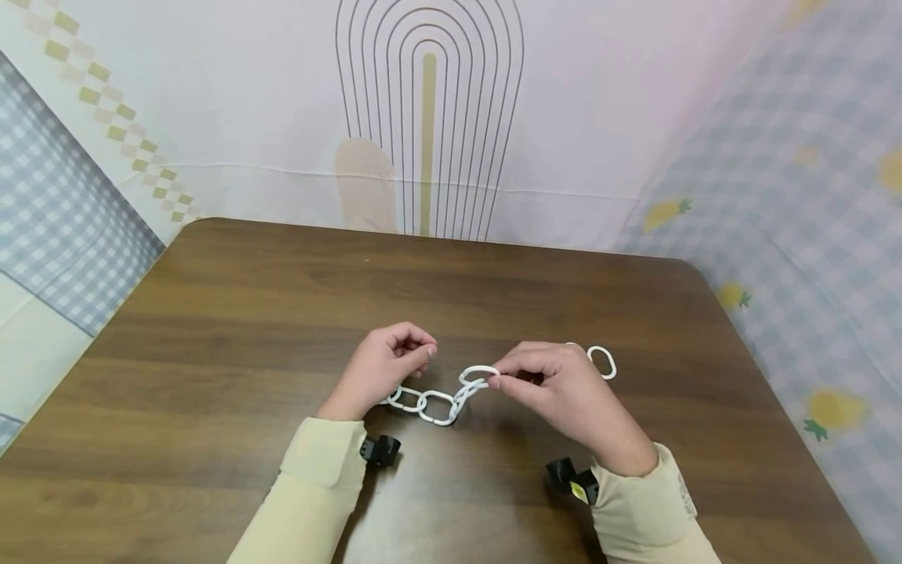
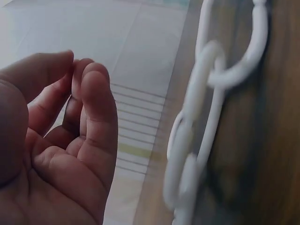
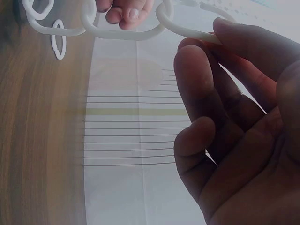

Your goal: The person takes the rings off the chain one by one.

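My right hand [image 1: 564, 392] pinches a white oval link [image 1: 479, 368] between thumb and fingertips, holding it raised above the table. That link is the end of a white chain [image 1: 437, 421], whose other links trail left, down to the tabletop. The right wrist view shows the held link [image 3: 192, 35] running in between the fingertips. To the left, my left hand [image 1: 390, 364] hovers over the chain with fingers loosely curled and nothing between them. In the left wrist view, the chain links [image 2: 236, 79] pass beside this hand, apart from it. The chain's left end is hidden behind the left hand and wrist.
Beyond my right hand, a separate white link [image 1: 614, 366] lies on the brown wooden table [image 1: 282, 290], with a sliver of another white piece beside it. Patterned cloth [image 1: 578, 117] hangs behind the table's far edge and at both sides. Each wrist wears a small black camera [image 1: 384, 450].
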A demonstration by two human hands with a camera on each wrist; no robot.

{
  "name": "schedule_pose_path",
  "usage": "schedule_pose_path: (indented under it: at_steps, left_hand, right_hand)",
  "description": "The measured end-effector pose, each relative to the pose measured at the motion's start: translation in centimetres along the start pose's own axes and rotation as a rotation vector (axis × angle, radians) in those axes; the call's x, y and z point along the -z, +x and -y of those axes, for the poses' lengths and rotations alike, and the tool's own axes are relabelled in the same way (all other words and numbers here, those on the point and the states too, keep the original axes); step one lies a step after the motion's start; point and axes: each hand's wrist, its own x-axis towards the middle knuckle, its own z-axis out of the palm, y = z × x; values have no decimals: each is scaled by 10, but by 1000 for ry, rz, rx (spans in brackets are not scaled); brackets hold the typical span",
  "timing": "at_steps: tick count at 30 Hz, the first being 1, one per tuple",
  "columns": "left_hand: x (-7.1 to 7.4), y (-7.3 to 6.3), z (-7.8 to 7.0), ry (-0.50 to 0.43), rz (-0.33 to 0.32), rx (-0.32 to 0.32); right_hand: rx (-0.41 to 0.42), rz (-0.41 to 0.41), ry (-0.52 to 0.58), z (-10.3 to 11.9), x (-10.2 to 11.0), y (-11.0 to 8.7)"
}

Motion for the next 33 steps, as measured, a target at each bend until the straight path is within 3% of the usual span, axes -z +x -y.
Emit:
schedule_pose_path:
  at_steps: [9,19,27,33]
  left_hand:
    - [-15,-2,-12,-51,142,-73]
    - [-22,-2,-24,-19,318,-165]
    - [-23,-1,-28,-27,327,-178]
    - [-20,-1,-30,-14,280,-127]
  right_hand:
    - [12,-27,32,0,-1,-2]
    - [38,-87,59,1,-1,-1]
    - [37,-104,74,2,2,0]
    - [-14,-99,40,4,4,0]
